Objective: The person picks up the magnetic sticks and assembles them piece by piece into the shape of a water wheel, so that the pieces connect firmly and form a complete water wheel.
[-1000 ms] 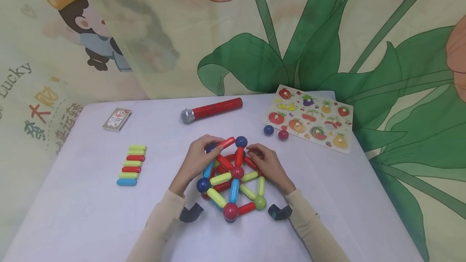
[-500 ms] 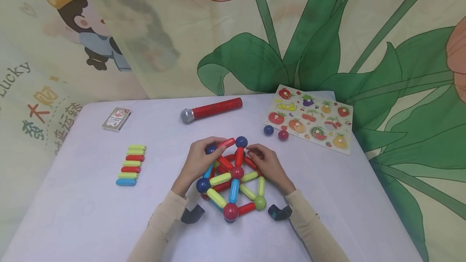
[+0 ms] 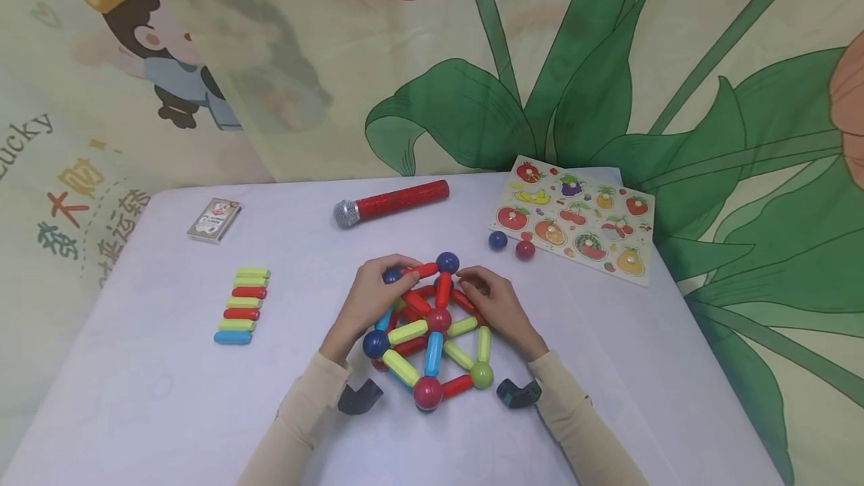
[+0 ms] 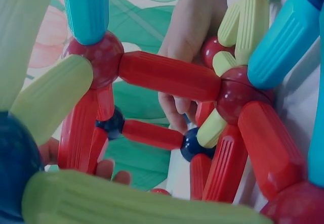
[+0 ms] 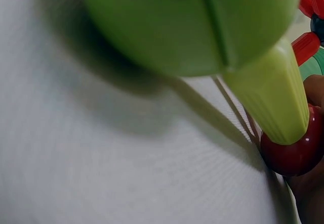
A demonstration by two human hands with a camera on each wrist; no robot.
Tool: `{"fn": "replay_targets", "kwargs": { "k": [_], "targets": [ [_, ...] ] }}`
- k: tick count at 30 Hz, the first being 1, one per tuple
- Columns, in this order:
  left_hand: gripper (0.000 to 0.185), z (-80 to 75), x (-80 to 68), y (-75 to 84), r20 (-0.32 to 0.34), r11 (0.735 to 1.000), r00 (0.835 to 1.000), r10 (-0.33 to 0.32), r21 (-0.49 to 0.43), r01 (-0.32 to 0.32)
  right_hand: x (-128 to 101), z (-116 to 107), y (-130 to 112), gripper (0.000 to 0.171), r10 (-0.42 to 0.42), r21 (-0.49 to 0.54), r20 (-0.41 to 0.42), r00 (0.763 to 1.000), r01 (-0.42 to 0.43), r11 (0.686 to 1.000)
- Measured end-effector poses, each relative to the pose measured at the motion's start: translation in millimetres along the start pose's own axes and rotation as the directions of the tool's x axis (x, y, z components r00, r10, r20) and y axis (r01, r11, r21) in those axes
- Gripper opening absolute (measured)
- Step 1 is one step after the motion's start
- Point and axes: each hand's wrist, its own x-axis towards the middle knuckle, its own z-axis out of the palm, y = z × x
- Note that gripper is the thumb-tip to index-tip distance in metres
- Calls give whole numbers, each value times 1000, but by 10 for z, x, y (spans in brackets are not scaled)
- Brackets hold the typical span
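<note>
While both hands work at the far side of a dome of rods and balls (image 3: 432,336), the left hand (image 3: 367,298) curls its fingers around a short red rod (image 3: 424,270) and pinches it at the dome's top edge. That rod lies nearly level, its right end touching a dark blue ball (image 3: 447,262) and its left end by another blue ball under the fingertips. The right hand (image 3: 493,304) rests against the right side of the dome with fingers bent onto the red rods there; whether it truly grips one cannot be told from the head view. The dome sits at the middle of a white table (image 3: 607,366), close to the person's cream sleeves, built of red, yellow-green and light blue rods meeting at red, blue and green balls. From the left wrist view, the inside of the frame shows red rods joined at red and blue balls, with fingers (image 4: 190,57) behind them. The right wrist view is filled by a green ball (image 5: 187,21) and a yellow-green rod (image 5: 271,97) ending at a red ball (image 5: 293,150).

To the left lies a row of spare rods (image 3: 241,306). Beyond it sits a small card box (image 3: 214,220). A red toy microphone (image 3: 391,203) lies behind the dome. On the right, a fruit puzzle board (image 3: 574,220) has two loose balls (image 3: 511,244) just beside it.
</note>
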Motion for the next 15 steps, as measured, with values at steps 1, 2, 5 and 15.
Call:
{"fn": "replay_targets", "kwargs": {
  "k": [1,2,5,15],
  "targets": [
    [30,-13,-2,2,3,1000,1000,-7,10,7,2,3,1,25,0,0,-1,1000,0,1000],
    [31,-30,-4,-5,8,1000,1000,-6,19,6,2,6,1,25,-1,-1,-2,1000,1,1000],
    [35,-105,-27,-75,2,1000,1000,-14,-1,14,1,15,-6,25,-3,-1,-3,1000,3,1000],
    [36,-260,-195,-597,107,988,994,-24,-151,40,-210,-83,-89,30,28,-85,-41,999,-32,996]
  ]
}}
